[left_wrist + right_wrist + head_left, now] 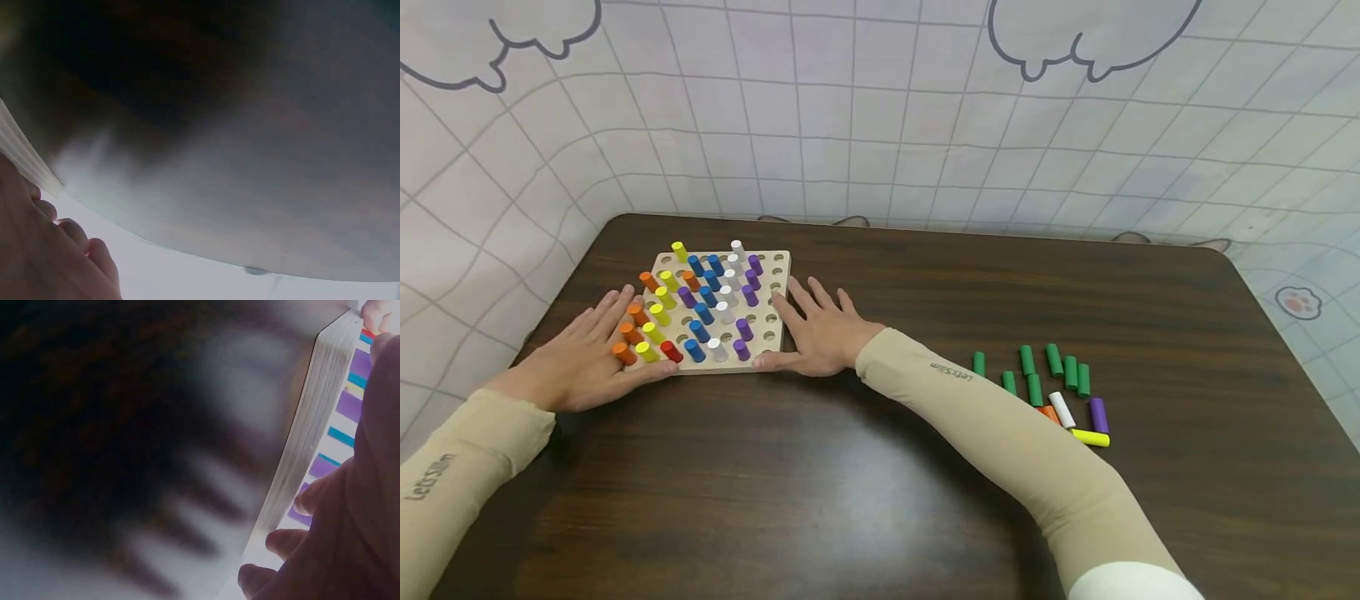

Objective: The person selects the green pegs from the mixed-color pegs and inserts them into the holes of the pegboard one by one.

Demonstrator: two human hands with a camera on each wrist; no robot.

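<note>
A light wooden pegboard (741,367) lies at the table's left. Upright pegs stand in it: orange (631,334), yellow (653,333), blue (698,331), white (717,350), purple (743,329) and one red peg (672,352) at the near edge. My left hand (583,358) lies along the board's left side, fingers straight, thumb at the near edge. At the right side my right hand (820,333) rests with spread fingers touching the board. Neither hand grips a peg. The right wrist view shows the board's side (294,444) beside the fingers; the left wrist view is mostly dark tabletop.
Several loose green pegs (1034,390) lie on the dark table (865,500) to the right. Near them are a white peg (1062,410), a purple peg (1098,415), a yellow peg (1090,437) and orange (1048,414), partly hidden by my right sleeve. A patterned curtain (880,108) hangs behind.
</note>
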